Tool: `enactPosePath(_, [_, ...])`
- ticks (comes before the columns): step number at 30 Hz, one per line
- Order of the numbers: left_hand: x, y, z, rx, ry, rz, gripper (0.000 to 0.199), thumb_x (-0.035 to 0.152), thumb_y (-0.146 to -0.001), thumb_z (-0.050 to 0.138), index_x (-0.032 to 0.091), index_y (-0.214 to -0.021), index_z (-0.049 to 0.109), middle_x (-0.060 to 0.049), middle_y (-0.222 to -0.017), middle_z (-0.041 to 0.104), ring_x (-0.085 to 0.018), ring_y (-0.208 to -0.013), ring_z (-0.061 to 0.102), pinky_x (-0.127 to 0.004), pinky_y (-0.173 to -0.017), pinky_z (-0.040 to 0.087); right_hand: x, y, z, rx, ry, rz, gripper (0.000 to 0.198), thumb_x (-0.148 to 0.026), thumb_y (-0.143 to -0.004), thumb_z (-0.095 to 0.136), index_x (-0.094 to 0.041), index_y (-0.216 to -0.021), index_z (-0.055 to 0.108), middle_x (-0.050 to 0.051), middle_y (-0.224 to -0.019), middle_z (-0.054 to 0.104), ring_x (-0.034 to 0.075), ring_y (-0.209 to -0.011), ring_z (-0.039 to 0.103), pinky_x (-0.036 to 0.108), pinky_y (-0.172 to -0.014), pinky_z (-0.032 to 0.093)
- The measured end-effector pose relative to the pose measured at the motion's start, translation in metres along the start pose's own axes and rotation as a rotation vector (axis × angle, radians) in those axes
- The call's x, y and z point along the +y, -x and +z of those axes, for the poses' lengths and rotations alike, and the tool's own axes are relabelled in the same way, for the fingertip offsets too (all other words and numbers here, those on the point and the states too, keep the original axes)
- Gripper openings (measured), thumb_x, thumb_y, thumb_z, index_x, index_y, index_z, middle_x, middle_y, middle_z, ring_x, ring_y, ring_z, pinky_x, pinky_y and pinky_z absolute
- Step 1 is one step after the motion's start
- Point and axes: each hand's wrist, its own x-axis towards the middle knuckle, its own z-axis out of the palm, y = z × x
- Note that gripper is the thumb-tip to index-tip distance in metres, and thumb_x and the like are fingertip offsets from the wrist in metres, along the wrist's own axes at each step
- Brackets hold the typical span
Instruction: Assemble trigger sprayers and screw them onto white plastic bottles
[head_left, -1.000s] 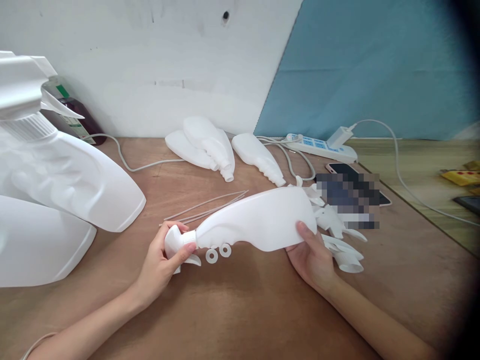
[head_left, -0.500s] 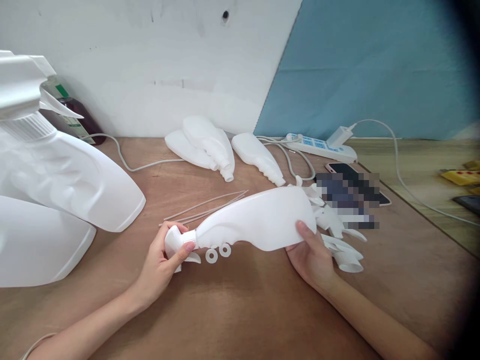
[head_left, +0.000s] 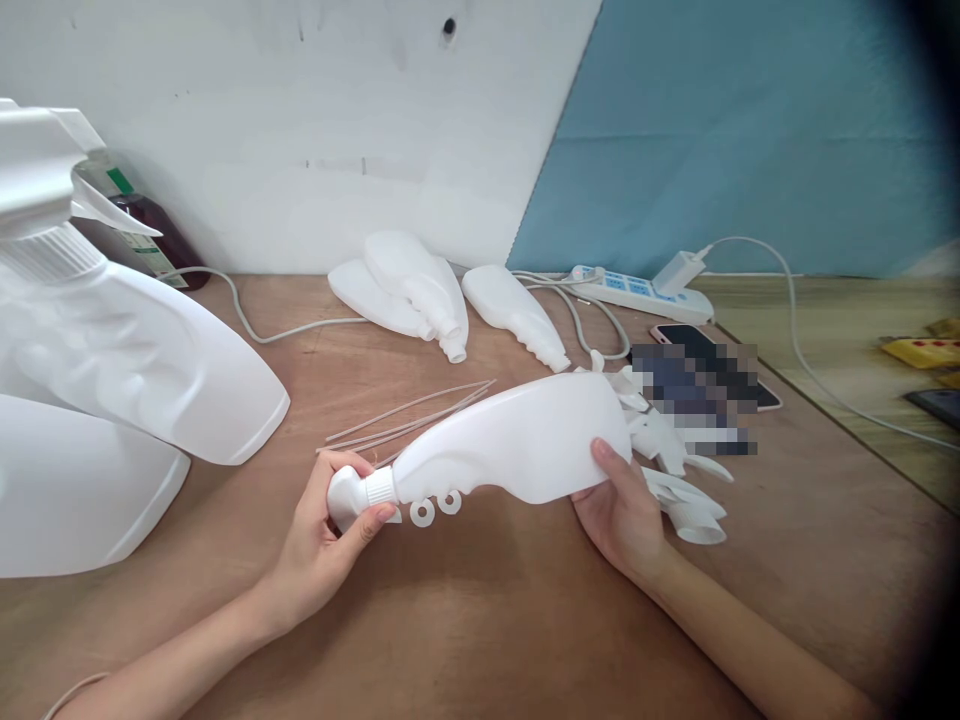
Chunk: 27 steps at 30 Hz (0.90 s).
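Observation:
A white spray bottle (head_left: 517,440) is held almost level above the table, its neck to the left and its base to the right. My left hand (head_left: 311,545) is closed around the white trigger spray head (head_left: 346,497) at the neck, thumb by the ribbed collar (head_left: 379,486). The trigger is mostly hidden behind that thumb. At the other end, my right hand (head_left: 619,520) grips the bottle's base, thumb on the near face. Just below the neck lie small white washers (head_left: 414,513). Thin dip tubes (head_left: 442,412) rest behind the bottle.
White bottles without heads (head_left: 420,285) lie along the wall. Loose white spray heads (head_left: 660,440) are piled at right, near a phone (head_left: 686,345) and a power strip (head_left: 637,292) with cables. Large assembled spray bottles (head_left: 202,360) fill the left, before a dark bottle (head_left: 169,240).
The spray head has turned in my left hand: its trigger has swung mostly out of sight, and more of the collar shows. My right hand and the bottle body are nearly still.

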Motion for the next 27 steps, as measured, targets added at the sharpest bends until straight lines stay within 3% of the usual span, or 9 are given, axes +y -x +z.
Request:
enactPosePath(6, [-0.0006,0.003,0.0014,-0.009,0.056,0.194,0.018,0.018,-0.082,0.052,0.021,-0.094,0.04,-0.001,-0.084,0.048,-0.012,-0.073,0.048,-0.022,-0.059,0.039,-0.0026,0.0018,0.0032,0.006,-0.053,0.009,0.048,-0.033,-0.077,0.058,-0.023,-0.123,0.047,0.004,-0.108,0.064,0.024,-0.107,0.055,0.037,-0.088,0.046])
enactPosePath(10, [-0.0048,0.0025,0.0014,-0.018,0.033,0.226,0.02,0.015,-0.081,0.052,0.021,-0.095,0.039,-0.002,-0.084,0.048,-0.012,-0.072,0.049,-0.023,-0.058,0.039,-0.0024,0.0016,0.0035,0.012,-0.071,0.006,0.049,-0.03,-0.075,0.06,-0.024,-0.123,0.047,0.003,-0.11,0.063,0.023,-0.106,0.056,0.036,-0.089,0.046])
enactPosePath(15, [-0.0068,0.0008,0.002,-0.044,-0.061,0.351,0.035,0.012,-0.075,0.06,0.02,-0.1,0.037,-0.003,-0.086,0.051,-0.013,-0.075,0.052,-0.024,-0.062,0.043,-0.0016,-0.0007,0.0022,0.052,-0.045,-0.013,0.049,-0.032,-0.076,0.059,-0.023,-0.122,0.048,0.003,-0.108,0.065,0.023,-0.104,0.057,0.036,-0.089,0.046])
enactPosePath(18, [-0.0042,-0.0001,0.0029,-0.008,-0.186,0.451,0.041,0.01,-0.07,0.062,0.017,-0.102,0.038,-0.006,-0.093,0.047,-0.017,-0.086,0.051,-0.029,-0.071,0.045,-0.001,-0.0018,0.0015,0.07,-0.051,-0.025,0.048,-0.032,-0.076,0.059,-0.022,-0.122,0.049,0.003,-0.106,0.065,0.023,-0.102,0.058,0.037,-0.087,0.047])
enactPosePath(23, [-0.0026,0.0029,0.0023,0.118,-0.309,0.576,0.04,0.004,-0.068,0.059,0.017,-0.101,0.04,-0.007,-0.093,0.044,-0.016,-0.082,0.049,-0.028,-0.067,0.045,-0.0008,-0.0014,-0.0002,0.052,-0.071,-0.01,0.047,-0.032,-0.076,0.059,-0.021,-0.12,0.05,0.003,-0.104,0.066,0.024,-0.102,0.058,0.036,-0.082,0.05])
enactPosePath(27, [-0.005,0.0086,-0.0023,0.195,-0.443,0.826,0.034,0.002,-0.066,0.054,0.019,-0.095,0.048,-0.005,-0.09,0.045,-0.015,-0.078,0.049,-0.029,-0.066,0.044,-0.0012,-0.0001,-0.0017,0.007,-0.042,0.035,0.045,-0.036,-0.077,0.058,-0.022,-0.118,0.05,0.002,-0.102,0.066,0.024,-0.1,0.059,0.035,-0.078,0.052])
